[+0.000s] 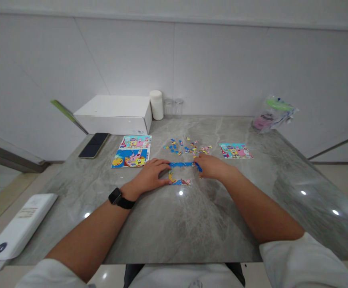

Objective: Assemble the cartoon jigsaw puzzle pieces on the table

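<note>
A partly joined jigsaw puzzle [182, 164] lies flat on the table, its blue top strip, left side and part of the bottom edge forming an open frame. My left hand [151, 176] rests at its left side, thumb by the lower corner and fingertips by the upper one, spread apart. At the upper right corner, the fingers of my right hand [208, 165] are closed on a blue puzzle piece [199, 168], partly hidden by them. Whether that piece is joined to the strip, I cannot tell. Several loose puzzle pieces [174, 149] are scattered just beyond the frame.
Picture sheets [132, 152] lie to the left and a picture card [236, 151] to the right. Behind stand a white box [114, 114], a white bottle [156, 105], two clear glasses [178, 108] and a plastic-wrapped container [271, 116]. A phone [94, 145] and white device [20, 226] sit left.
</note>
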Tool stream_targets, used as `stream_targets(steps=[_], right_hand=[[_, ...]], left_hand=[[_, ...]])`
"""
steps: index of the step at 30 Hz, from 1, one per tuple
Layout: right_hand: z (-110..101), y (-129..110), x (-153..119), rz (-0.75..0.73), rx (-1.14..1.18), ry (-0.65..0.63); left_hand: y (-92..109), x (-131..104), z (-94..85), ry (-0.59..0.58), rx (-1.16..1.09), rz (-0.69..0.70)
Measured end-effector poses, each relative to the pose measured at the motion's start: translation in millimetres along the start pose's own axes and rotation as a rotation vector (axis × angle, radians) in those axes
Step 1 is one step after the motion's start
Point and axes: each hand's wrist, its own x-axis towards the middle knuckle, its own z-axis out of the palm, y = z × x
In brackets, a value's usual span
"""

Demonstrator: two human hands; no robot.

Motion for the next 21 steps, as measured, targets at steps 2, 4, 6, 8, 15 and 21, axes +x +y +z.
stream_targets(steps=[2,4,6,8,15,21], right_hand=[[-2.4,3.4,-0.9,-0.034,0.005,0.025],[-6.5,8.3,-3.4,-0.053,0.016,0.078],[-11.8,14.2,-7.6,-0.036,0.034,0.133],[-17.6,20.8,-12.4,-0.012,0.048,0.169],[-32.0,41.8,-19.5,0.147,0.024,0.112],[-36.9,48.6,-16.2,0.194,-0.03,0.01]], left_hand=[[1.1,1.0,-1.4,0.036,-0.032,-0.006],[2.7,2.7,-3.7,0.083,-0.072,-0.017],[4.1,4.8,-6.2,0.131,-0.107,-0.039],[4.6,6.7,-7.7,0.168,-0.112,-0.075],[-0.6,7.2,-2.4,0.212,-0.13,-0.255],[-5.3,5.0,3.9,0.237,-0.247,-0.278]])
